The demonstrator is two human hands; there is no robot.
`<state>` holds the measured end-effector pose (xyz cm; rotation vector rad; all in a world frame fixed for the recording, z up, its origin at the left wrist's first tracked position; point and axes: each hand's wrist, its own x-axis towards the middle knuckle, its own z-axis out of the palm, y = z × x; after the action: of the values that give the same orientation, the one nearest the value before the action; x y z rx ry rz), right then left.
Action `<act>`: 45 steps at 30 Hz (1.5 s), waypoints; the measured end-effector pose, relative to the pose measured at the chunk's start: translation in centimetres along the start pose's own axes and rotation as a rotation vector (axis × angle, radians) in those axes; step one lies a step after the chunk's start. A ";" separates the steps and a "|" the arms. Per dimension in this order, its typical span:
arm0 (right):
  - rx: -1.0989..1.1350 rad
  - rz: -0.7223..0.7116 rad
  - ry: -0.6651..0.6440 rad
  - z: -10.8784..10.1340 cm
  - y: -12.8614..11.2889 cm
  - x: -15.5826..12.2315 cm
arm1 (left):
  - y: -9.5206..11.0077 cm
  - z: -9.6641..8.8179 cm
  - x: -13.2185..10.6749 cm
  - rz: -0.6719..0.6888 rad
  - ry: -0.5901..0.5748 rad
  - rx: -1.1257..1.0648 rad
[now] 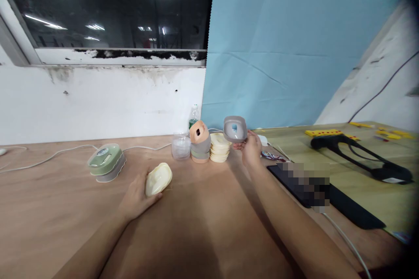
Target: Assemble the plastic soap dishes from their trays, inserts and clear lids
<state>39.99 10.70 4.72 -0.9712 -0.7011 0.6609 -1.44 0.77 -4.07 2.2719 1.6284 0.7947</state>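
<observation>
My left hand [135,198] rests on the wooden table [65,209] with its fingers closed round a cream oval shell [158,178]. My right hand [250,148] is raised further back and grips a grey oval shell [235,129] with a small opening in its middle. Just left of it stands a stack of cream shells [220,147]. Beside that is a stack of grey and peach shells [200,144], its top peach piece tilted.
A green and grey stack of lidded pieces [106,162] lies left, near a white cable [49,157]. A clear cup [181,145] and a bottle [194,116] stand at the back. Right are a black flat device [347,209], a black stand [360,154] and yellow parts [322,132].
</observation>
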 end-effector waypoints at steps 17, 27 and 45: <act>-0.391 -0.001 -0.529 9.4 -5.8 -0.5 | -1.2 1.1 0.0 0.028 0.085 0.088; -0.751 -0.171 -0.537 11.0 -2.8 -0.7 | 2.5 -2.4 5.1 -0.092 0.274 -0.076; -0.885 -0.522 -0.310 10.5 -1.1 -3.4 | 15.8 -0.4 20.1 -0.313 0.099 -1.181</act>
<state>30.02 12.84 9.00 -1.4157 -1.5278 -0.0011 15.62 13.83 9.78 1.1303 1.0081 1.3055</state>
